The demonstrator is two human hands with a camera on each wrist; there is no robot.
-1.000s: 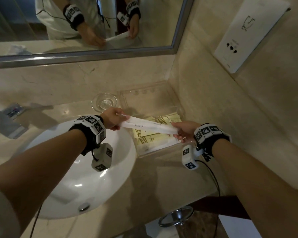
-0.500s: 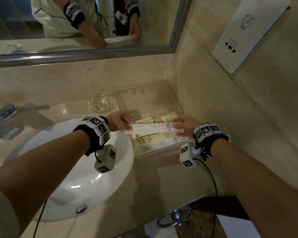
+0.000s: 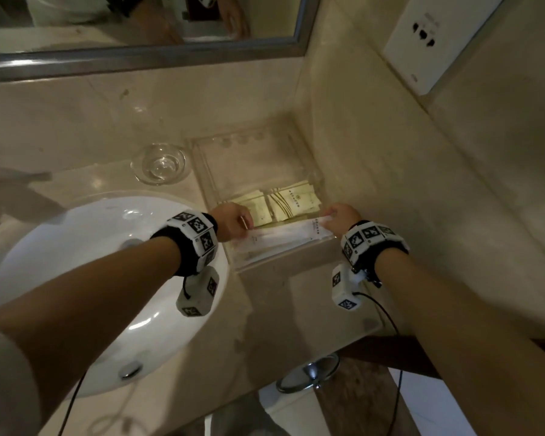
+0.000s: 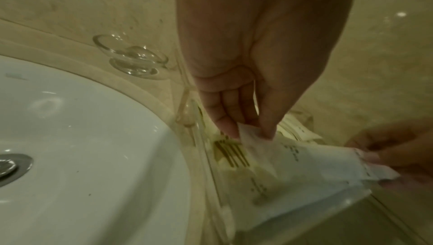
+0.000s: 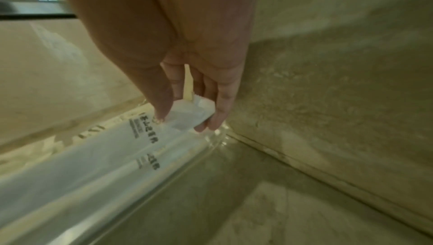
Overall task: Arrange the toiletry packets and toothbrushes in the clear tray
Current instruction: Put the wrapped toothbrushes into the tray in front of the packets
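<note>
A long white toothbrush packet lies across the near end of the clear tray, above another white packet. My left hand pinches its left end between thumb and fingers. My right hand pinches its right end. Several cream packets with gold stripes lie flat in the tray behind it. The far half of the tray holds nothing that I can see.
A white basin sits left of the tray. A small glass dish stands behind the basin. The marble wall runs close along the tray's right side. A mirror hangs above the backsplash.
Both hands have lowered the white packet from above the tray down into its near end. The head view has tilted downward.
</note>
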